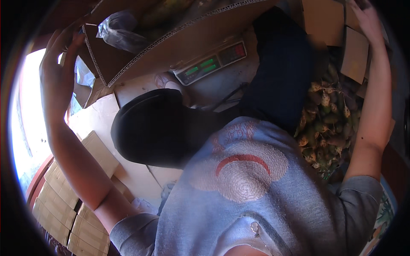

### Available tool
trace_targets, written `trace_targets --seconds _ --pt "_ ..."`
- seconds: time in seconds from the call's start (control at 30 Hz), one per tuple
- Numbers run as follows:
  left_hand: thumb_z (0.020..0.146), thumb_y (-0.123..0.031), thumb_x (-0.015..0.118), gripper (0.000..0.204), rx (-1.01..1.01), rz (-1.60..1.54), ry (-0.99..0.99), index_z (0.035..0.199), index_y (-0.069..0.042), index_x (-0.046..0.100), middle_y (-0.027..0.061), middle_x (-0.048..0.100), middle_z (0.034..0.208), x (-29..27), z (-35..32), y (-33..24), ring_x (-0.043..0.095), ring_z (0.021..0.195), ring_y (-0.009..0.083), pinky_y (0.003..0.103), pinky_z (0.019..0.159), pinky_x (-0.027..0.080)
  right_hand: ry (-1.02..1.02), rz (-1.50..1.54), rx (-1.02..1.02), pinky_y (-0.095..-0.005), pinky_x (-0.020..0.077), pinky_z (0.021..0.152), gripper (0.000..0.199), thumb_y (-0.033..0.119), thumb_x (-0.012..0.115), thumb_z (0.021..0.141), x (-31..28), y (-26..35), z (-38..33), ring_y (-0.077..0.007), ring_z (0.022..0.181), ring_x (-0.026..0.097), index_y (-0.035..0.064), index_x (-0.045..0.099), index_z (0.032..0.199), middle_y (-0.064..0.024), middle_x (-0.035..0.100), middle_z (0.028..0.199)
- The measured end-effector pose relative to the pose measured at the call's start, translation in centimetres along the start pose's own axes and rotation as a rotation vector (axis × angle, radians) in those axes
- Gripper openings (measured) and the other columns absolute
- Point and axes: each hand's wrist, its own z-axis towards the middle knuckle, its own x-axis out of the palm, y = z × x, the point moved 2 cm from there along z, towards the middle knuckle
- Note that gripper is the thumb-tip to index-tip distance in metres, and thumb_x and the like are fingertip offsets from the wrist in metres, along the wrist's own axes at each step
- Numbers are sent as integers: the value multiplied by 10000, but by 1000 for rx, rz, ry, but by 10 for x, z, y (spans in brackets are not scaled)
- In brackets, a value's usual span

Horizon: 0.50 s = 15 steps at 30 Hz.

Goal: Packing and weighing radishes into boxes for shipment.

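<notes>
Large open cardboard box at top of view, tilted, its raw corrugated rim running diagonally from a lower left corner up to the right. Inside it, a crumpled clear plastic bag near the left corner; further contents dim and blurred.

Both arms raised, bare from the elbows. Left hand up at the box's left end, fingers extended, thumb apart from them, close to the cardboard edge. Cannot tell whether this grip is clamped on the edge or only beside it. Right hand far up at the right, well apart from the left, near some brown cardboard pieces; fingertips run into the dark rim of view. State of this grip cannot be told either.

Below the box wall, a scale with lit green readouts. Right of the wearer's dark trousers, a heap of green-brown produce, some pieces yellowish; kind unclear. Lower left, taped brown cartons side by side. Grey short-sleeved shirt fills the lower middle.
</notes>
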Motion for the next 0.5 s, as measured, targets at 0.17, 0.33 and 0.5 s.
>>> trace_targets --seconds 0.17,0.33,0.5 --pt "1017 -187 561 275 98 24 -36 1254 -115 682 109 664 1287 -11 10 -30 666 1117 272 395 966 490 4 59 225 -303 446 1037 440 132 618 975 -36 -194 -127 -143 1186 596 19 536 1392 -92 653 1266" --pt "1010 -42 512 294 354 -198 242 1270 -54 650 128 702 1184 -14 13 -145 694 1037 252 349 891 531 22 -95 522 -269 462 968 346 144 635 967 -77 -213 -270 -119 1104 610 9 624 1285 -89 676 1235" --pt "840 116 417 339 451 -222 497 1054 -6 651 162 681 1034 32 -17 -207 679 958 313 417 800 523 36 -196 651 -334 501 924 355 164 662 947 -107 -187 -372 -231 1038 675 -16 623 1250 -149 713 1118"
